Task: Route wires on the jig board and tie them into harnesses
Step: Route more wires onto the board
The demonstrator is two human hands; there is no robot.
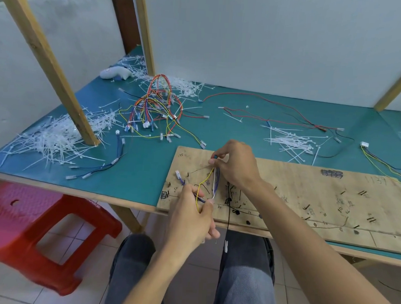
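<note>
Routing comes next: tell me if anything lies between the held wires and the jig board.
Nothing visible does. The left hand and right hand hold the wires directly over the left end of the jig board.

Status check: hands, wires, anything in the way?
Left hand pinches wire bundle low, right hand pinches its top. Bundle held over jig board's left end, no tie visible. Black wire hangs off near edge beside it.

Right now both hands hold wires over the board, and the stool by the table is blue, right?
No, the stool is red, not blue; the head view shows it. The left hand and right hand do hold the wires over the board.
</note>
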